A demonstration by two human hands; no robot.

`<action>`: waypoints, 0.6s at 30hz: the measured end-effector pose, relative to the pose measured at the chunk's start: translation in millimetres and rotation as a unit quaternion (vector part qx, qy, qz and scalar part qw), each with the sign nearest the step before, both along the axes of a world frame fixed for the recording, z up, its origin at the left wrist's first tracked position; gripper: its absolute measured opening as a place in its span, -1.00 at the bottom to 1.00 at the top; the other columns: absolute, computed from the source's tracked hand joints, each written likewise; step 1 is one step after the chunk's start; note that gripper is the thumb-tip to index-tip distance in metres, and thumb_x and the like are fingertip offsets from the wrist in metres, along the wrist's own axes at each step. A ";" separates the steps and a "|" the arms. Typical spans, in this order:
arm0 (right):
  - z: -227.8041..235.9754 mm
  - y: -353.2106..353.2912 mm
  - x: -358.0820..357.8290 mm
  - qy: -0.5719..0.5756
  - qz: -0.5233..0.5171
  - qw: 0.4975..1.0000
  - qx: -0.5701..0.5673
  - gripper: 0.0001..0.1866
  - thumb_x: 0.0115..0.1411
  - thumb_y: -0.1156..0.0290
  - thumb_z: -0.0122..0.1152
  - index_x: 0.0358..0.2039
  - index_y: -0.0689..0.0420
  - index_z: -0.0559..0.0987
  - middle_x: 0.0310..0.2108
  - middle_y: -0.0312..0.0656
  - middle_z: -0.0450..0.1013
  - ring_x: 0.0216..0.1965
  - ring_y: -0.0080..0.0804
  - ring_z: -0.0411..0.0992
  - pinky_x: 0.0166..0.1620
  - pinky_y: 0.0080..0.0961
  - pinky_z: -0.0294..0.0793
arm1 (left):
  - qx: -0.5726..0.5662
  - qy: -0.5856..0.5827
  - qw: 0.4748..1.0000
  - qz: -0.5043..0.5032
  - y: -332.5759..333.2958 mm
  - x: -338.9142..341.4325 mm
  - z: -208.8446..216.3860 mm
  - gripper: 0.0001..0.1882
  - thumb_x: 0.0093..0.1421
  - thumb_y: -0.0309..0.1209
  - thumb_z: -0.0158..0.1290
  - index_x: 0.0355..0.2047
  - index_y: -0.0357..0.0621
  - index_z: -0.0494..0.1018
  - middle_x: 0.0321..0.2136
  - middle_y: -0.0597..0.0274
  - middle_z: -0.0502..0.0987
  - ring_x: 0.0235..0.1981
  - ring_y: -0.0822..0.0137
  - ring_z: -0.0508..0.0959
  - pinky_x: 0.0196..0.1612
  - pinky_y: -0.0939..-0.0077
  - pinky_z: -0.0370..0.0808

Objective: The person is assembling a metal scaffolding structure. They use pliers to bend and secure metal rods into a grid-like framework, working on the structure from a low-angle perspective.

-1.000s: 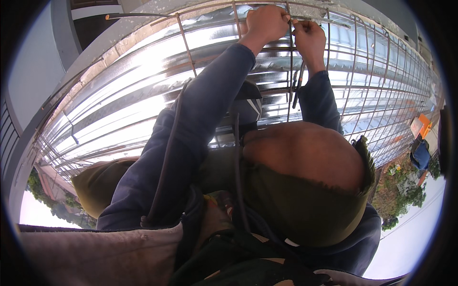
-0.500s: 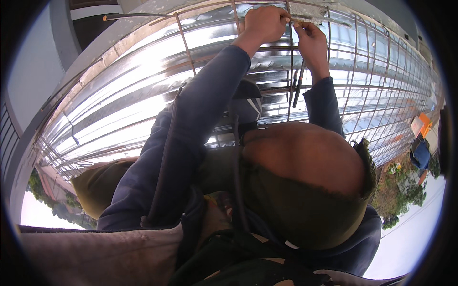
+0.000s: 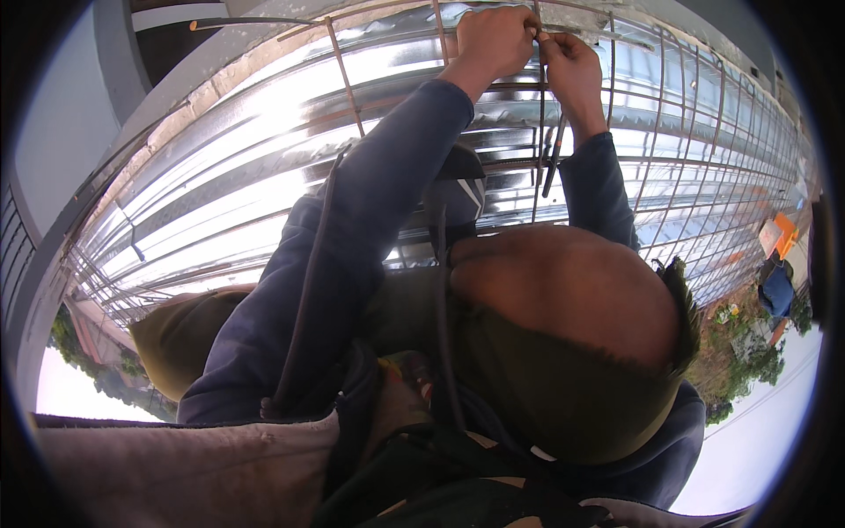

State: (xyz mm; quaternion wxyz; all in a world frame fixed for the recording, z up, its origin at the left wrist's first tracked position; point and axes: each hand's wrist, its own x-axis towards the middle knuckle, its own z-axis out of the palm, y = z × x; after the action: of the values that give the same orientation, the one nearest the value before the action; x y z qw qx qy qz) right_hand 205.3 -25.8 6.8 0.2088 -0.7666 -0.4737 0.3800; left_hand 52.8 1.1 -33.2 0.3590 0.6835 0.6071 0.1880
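Grid (image 3: 611, 91) of thin steel bars lies over the shiny ribbed sheets (image 3: 251, 97) and spreads from the left side to the far right, where its squares look smaller and more crowded. Both hands are at its upper middle, close to the concrete edge (image 3: 224, 86). There one dark bar (image 3: 541, 97) of the grid runs down between them.

The left hand (image 3: 495, 40) is just to the left of this bar, with the back of the hand turned up, its fingers bent and their tips at the bar. The right hand (image 3: 574, 72) is to the right of it; its fingers are curled and the thumb is near the forefinger. The tips of the two hands almost meet. Whether they pinch something thin there, I cannot tell, because this place is too small and partly covered.

A dark rod (image 3: 554, 158) slants below the right hand, beside the same bar; its upper end is hidden, so I cannot tell if the palm holds it.

Under the arms, a dark shoe (image 3: 462, 195) with white stripes is on the sheets, and a bare knee (image 3: 572, 290) is nearer. At the far right there are an orange thing (image 3: 784, 234) and a blue one (image 3: 776, 287).
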 end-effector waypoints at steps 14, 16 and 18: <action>34.5 -10.7 1.4 -0.368 0.229 0.899 -0.061 -0.68 0.40 0.27 0.06 -0.01 0.08 0.68 -0.24 0.15 0.70 -0.17 0.20 0.69 -0.04 0.08 0.68 | -0.010 0.003 1.000 0.021 4.7 12.0 3.5 -0.69 0.36 0.07 0.21 -0.13 0.27 0.78 -0.30 0.31 0.79 -0.15 0.11 0.76 0.06 0.03 0.58; 25.9 -12.2 -10.6 -0.366 0.292 0.881 -0.061 -0.71 0.36 0.35 0.08 -0.01 0.14 0.64 -0.25 0.18 0.70 -0.17 0.20 0.70 -0.05 0.11 0.67 | 0.000 0.003 1.000 0.020 2.7 7.4 -2.0 -0.69 0.36 0.06 0.20 -0.12 0.28 0.78 -0.30 0.31 0.79 -0.16 0.11 0.76 0.05 0.04 0.59; 24.8 -21.7 -19.2 -0.344 0.314 0.884 -0.045 -0.71 0.44 0.26 0.05 -0.02 0.16 0.60 -0.31 0.19 0.68 -0.22 0.26 0.68 -0.12 0.15 0.66 | 0.008 -0.006 1.000 0.024 1.8 1.6 -7.2 -0.69 0.36 0.06 0.20 -0.12 0.28 0.78 -0.29 0.31 0.79 -0.15 0.10 0.76 0.03 0.05 0.61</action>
State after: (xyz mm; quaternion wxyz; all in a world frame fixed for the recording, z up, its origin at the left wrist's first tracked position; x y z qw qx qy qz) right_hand 186.1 -47.6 31.7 -0.1322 -0.6684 -0.7146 0.1587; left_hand 54.4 3.0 -40.4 0.3526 0.6707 0.6195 0.2052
